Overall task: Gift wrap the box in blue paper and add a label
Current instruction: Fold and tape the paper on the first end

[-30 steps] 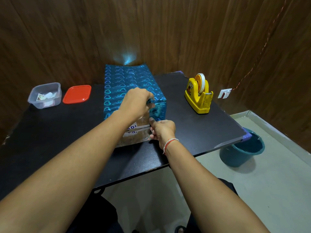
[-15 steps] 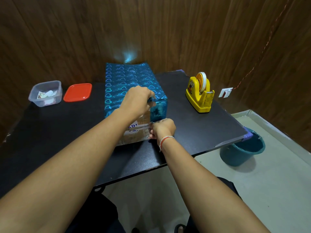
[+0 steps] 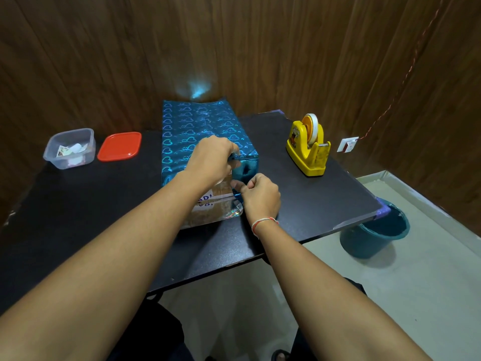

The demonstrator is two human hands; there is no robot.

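Head view: the box (image 3: 208,142) lies lengthwise at the middle of the black table (image 3: 78,204), its top and sides covered in blue paper (image 3: 192,126) printed with shiny heart outlines. The near end is uncovered brown cardboard with a white strip bearing blue letters; only "AD" can be read, the remainder being hidden by the left arm. The left hand (image 3: 210,160) rests on the near top edge of the box, fingers curled over the paper fold; its grip appears closed on the paper, though the fingertips are hidden. The right hand (image 3: 260,196) pinches a paper flap at the near right corner.

A yellow tape dispenser (image 3: 308,147) stands to the right of the box, well apart. A clear tub (image 3: 70,148) holding small paper items and a red lid (image 3: 119,146) sit at the far left. Dark wood panels form the walls. A teal bucket (image 3: 374,230) stands on the pale floor beside the table.
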